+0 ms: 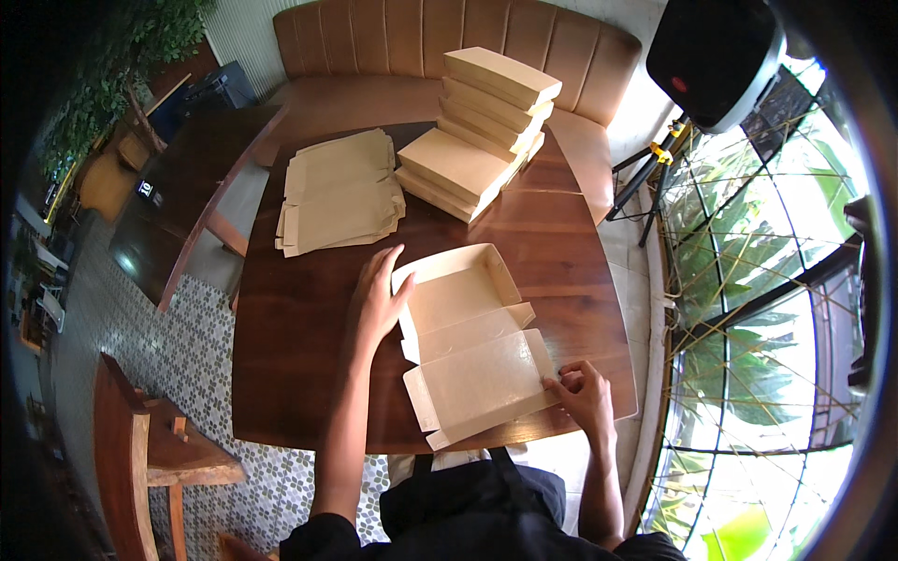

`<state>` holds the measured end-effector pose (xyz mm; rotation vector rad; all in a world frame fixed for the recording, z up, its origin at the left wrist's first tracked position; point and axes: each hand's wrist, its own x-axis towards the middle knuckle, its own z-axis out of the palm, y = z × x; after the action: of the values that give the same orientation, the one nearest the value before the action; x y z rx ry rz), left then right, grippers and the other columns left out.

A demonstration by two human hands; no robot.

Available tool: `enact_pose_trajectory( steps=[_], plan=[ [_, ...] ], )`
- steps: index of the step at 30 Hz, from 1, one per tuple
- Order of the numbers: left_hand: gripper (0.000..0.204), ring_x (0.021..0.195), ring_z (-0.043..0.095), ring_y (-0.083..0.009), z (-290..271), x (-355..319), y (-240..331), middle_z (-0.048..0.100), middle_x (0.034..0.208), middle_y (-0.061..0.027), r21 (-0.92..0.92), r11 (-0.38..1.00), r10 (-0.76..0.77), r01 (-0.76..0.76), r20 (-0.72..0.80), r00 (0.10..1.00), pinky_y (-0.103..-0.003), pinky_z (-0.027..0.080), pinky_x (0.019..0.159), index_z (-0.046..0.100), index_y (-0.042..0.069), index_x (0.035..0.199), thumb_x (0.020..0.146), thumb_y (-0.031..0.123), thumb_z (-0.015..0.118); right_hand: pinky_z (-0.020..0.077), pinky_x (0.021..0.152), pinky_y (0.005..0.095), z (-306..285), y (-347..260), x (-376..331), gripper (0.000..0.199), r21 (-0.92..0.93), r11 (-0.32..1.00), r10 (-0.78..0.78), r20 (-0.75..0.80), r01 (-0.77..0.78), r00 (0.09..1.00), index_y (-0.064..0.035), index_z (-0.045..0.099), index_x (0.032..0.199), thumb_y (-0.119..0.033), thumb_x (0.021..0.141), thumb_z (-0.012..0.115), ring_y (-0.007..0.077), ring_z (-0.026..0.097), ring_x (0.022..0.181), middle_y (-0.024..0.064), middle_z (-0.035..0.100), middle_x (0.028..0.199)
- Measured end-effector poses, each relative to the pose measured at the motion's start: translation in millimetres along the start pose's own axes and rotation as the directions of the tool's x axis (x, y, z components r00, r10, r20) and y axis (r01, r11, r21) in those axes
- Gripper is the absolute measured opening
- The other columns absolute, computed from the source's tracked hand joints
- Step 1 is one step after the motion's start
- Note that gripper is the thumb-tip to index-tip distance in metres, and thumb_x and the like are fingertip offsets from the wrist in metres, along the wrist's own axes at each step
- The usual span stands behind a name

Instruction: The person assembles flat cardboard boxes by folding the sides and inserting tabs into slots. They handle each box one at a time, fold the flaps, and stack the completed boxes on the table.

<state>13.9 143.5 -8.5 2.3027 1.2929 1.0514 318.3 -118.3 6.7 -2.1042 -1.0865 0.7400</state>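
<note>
A person folds an open kraft-paper box (468, 337) at table centre. The left hand (379, 299) lies flat against the tray wall at nine o'clock; the right hand (582, 393) pinches the lid's corner at four o'clock. Uneven pressure could crease the lid or slide the box toward the table (309, 374) edge at six o'clock.

One open box (468, 327), five closed boxes (486, 112), one flat-blank pile (339, 192), two hands.

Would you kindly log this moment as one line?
left hand: on open brown cardboard box wall | right hand: pinching lid flap | flat blanks, folded boxes behind
</note>
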Motion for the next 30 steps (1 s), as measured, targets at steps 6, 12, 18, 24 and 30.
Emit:
enact_pose_trajectory(
  steps=[6, 12, 18, 24, 30],
  plan=[
    [0.032, 0.085, 0.076, -0.0333, 5, 29, -38, 0.074, 0.089, -0.0188, 0.029, 0.996, -0.088, 0.084, 0.163, 0.983, -0.04, 0.059, 0.075, 0.068, 0.005, 0.126, 0.094, 0.001, 0.07, 0.0572, 0.057, 0.0326, 4, 12, 8, 0.035, 0.131, 0.989, 0.08, -0.037, -0.075, 0.996, 0.0015, 0.071, 0.105, -0.027, 0.091, 0.085, 0.0169, 0.071, 0.063, 0.0127, 0.075, 0.08],
    [0.028, 0.049, 0.068, -0.0202, -75, -68, 8, 0.068, 0.061, -0.0134, -0.045, 0.724, -0.575, 0.688, 0.512, 0.639, -0.036, 0.054, 0.046, 0.07, -0.004, 0.095, 0.106, 0.02, 0.061, 0.0522, 0.05, 0.0292, -6, 31, 16, 0.028, 0.471, 0.876, 0.167, -0.098, -0.102, 0.981, 0.003, 0.07, 0.11, -0.023, 0.101, 0.075, 0.0131, 0.068, 0.06, 0.0109, 0.075, 0.084],
    [0.036, 0.075, 0.075, -0.0139, -123, -105, 30, 0.078, 0.091, -0.0086, -0.198, 0.706, -0.333, 0.68, 0.755, 0.565, -0.028, 0.057, 0.062, 0.075, 0.004, 0.118, 0.104, 0.036, 0.07, 0.0542, 0.057, 0.0268, 3, 16, 39, 0.023, 0.371, 0.926, 0.022, -0.232, 0.068, 0.972, 0.0, 0.071, 0.109, -0.022, 0.102, 0.073, 0.0119, 0.069, 0.066, 0.0081, 0.076, 0.085],
    [0.035, 0.099, 0.07, -0.0196, -64, -31, 4, 0.073, 0.118, -0.0111, -0.152, 0.951, -0.257, 0.268, 0.093, 0.962, -0.032, 0.058, 0.081, 0.067, 0.0, 0.131, 0.101, 0.018, 0.073, 0.0556, 0.062, 0.0258, 27, -11, 42, 0.021, 0.396, 0.916, -0.042, -0.052, 0.06, 0.998, 0.0021, 0.068, 0.114, -0.016, 0.104, 0.069, 0.0123, 0.072, 0.073, 0.0117, 0.079, 0.098],
    [0.023, 0.08, 0.075, -0.0397, -27, -3, 17, 0.076, 0.085, -0.0175, 0.268, 0.944, -0.257, 0.192, 0.231, 0.939, -0.049, 0.059, 0.07, 0.074, 0.009, 0.111, 0.092, 0.022, 0.075, 0.0587, 0.076, 0.0325, 36, -19, 32, 0.024, 0.341, 0.933, -0.081, -0.115, 0.116, 0.99, 0.0016, 0.074, 0.111, -0.019, 0.099, 0.076, 0.0164, 0.074, 0.081, 0.0129, 0.079, 0.09]
  ],
)
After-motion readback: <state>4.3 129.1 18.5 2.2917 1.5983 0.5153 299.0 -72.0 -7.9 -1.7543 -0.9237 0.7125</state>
